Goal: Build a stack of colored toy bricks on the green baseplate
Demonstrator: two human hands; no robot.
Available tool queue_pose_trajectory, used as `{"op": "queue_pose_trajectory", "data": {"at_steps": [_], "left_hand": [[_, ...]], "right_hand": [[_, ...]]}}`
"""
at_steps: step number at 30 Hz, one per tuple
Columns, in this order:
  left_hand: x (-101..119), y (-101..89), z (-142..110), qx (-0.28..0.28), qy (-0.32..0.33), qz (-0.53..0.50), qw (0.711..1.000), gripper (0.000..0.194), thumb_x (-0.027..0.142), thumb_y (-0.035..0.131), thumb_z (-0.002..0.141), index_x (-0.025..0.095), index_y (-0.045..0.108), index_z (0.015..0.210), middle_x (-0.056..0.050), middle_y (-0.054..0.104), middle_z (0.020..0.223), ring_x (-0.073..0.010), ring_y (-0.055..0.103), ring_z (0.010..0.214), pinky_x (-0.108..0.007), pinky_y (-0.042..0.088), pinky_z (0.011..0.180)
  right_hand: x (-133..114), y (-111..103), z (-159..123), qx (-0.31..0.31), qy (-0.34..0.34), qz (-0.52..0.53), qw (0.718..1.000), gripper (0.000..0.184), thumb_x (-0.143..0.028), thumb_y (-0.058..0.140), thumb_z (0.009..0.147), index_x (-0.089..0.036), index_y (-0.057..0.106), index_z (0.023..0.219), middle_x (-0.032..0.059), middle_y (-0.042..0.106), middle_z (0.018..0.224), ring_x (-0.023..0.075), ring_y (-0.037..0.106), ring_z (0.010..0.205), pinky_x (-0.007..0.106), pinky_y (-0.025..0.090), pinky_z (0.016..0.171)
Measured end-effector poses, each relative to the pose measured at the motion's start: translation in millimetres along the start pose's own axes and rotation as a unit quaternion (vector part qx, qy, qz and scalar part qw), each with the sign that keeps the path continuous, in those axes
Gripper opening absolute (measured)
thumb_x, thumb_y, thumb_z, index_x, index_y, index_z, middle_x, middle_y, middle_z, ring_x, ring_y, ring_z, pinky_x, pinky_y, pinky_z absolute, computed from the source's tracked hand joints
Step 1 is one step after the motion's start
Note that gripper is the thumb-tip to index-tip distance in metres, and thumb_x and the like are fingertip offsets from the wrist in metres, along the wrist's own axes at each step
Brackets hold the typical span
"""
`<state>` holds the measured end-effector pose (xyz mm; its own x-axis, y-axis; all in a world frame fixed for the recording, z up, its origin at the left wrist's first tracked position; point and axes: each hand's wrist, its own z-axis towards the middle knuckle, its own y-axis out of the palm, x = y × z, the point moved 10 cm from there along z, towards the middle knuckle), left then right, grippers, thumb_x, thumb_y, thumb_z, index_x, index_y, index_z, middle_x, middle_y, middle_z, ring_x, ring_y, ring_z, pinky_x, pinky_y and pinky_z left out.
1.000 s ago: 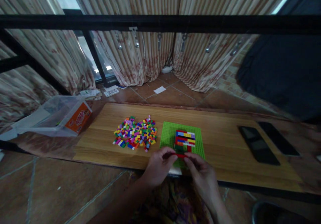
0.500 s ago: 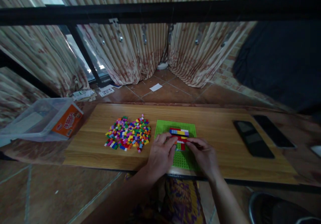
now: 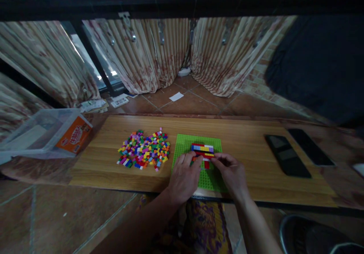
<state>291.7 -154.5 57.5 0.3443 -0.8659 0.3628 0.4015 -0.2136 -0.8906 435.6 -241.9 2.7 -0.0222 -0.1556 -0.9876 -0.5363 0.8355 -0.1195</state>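
Observation:
A green studded baseplate (image 3: 212, 181) lies on the wooden board, carrying a small structure of toy bricks (image 3: 202, 148) in blue, yellow, red, white and lilac. My left hand (image 3: 185, 175) is closed at the structure's near left side, thumb and fingers pinching at a red row of bricks. From the right, my right hand (image 3: 231, 172) pinches the other end of that row, with thumb and forefinger together. A short red piece (image 3: 206, 164) shows between the hands. My fingers partly hide the row's ends.
Left of the baseplate spreads a pile of loose coloured bricks (image 3: 145, 148). A clear plastic box (image 3: 42, 132) with an orange label stands beyond the board's (image 3: 244, 140) left end. Two dark phone-like slabs, one nearer (image 3: 287, 155) and one farther (image 3: 311, 146), lie at the right.
The view has shifted slightly. Both hands stay at the brick structure; the red row now sits closer against the yellow and blue rows, and my left fingers have shifted slightly.

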Motion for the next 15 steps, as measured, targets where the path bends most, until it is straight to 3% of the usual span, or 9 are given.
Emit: {"op": "queue_pose_trajectory", "data": {"at_steps": [9,15], "left_hand": [[2.5,2.0,0.3,-0.008,-0.002,0.017,1.0,0.037,0.023,0.045,0.094,0.021,0.052,0.131,-0.009,0.054,0.125,-0.0244,0.05,0.11,-0.042,0.048,0.096],[2.6,4.6,-1.6,-0.01,-0.004,0.026,1.0,0.039,0.019,0.045,0.093,0.021,0.051,0.132,-0.01,0.053,0.127,-0.024,0.05,0.109,-0.042,0.048,0.095]], "right_hand": [[-3.0,-0.3,-0.4,-0.011,0.025,0.002,1.0,0.04,-0.045,0.083,0.057,-0.018,0.072,0.085,0.0027,0.073,0.078,0.0162,0.064,0.071,0.028,0.049,0.067],[-2.1,2.3,7.0,-0.022,0.008,-0.03,0.999,0.041,-0.052,0.076,0.066,-0.017,0.073,0.086,0.0056,0.075,0.082,0.0199,0.067,0.075,0.031,0.051,0.07]]}}
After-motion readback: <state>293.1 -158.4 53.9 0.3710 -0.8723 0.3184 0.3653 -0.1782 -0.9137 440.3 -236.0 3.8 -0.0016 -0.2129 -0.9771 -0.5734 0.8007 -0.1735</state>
